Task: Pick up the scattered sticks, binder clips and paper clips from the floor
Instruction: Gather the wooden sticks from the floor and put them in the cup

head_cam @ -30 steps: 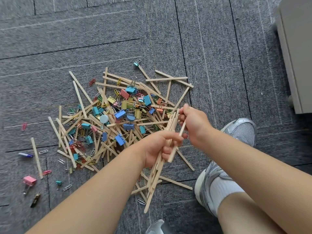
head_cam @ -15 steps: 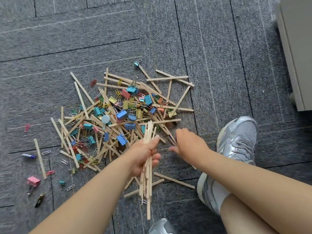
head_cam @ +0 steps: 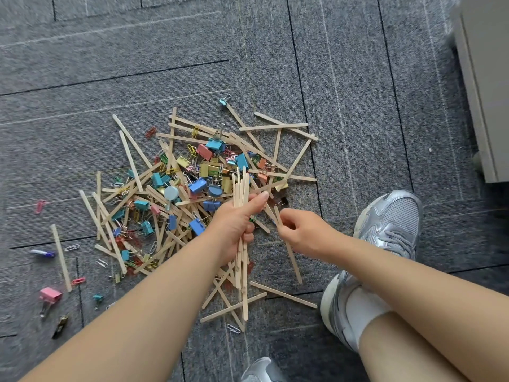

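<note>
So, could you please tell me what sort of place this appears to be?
Probably an office: grey carpet tiles, a pale cabinet at the right, and binder clips scattered about.

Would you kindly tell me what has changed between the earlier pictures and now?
The right hand, which had reached down empty toward the pile, now pinches a stick beside the bundle. The left hand still grips the bundle; the pile lies as before.

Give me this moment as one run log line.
left hand: grips stick bundle | right hand: pinches single stick | pile: sticks, clips on carpet | status: pickup unfinished
</note>
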{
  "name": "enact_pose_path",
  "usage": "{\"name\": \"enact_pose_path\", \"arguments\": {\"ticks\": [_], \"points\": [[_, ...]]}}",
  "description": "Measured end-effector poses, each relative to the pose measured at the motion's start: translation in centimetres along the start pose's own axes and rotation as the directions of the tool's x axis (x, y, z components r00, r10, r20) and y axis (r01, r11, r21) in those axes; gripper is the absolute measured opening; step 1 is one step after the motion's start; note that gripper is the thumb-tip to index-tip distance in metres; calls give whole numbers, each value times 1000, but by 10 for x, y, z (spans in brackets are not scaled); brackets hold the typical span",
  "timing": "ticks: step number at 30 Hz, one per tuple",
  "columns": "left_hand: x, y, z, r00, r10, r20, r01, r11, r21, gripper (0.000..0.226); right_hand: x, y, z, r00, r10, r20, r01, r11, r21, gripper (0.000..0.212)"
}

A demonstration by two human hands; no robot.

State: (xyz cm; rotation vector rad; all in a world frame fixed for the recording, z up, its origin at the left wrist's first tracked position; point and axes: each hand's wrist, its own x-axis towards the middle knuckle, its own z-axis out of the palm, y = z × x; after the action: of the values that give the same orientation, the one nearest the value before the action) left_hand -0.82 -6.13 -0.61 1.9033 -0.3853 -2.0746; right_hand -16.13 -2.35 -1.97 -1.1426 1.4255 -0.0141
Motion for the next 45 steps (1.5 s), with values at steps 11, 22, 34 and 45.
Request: {"name": "enact_pose_path", "arguments": {"ticks": [11, 22, 34, 45], "points": [[7, 10, -7, 999, -18, -51, 19, 1000, 24, 22, 0, -17, -5, 985, -104, 137, 81, 983, 164, 18], [-2, 0, 4, 995, -60, 80, 56, 997, 53, 20, 9, -23, -17, 995, 83, -48, -28, 737, 675, 17], [-1, -6, 1, 997, 68, 31, -70, 993, 97, 40, 13, -45, -20, 990, 92, -108, -29, 879, 477, 13], [1, -5, -3, 986, 127, -112, -116, 989, 96, 57, 44, -4, -64, 972, -185, -143, -9, 579, -815, 77]]}}
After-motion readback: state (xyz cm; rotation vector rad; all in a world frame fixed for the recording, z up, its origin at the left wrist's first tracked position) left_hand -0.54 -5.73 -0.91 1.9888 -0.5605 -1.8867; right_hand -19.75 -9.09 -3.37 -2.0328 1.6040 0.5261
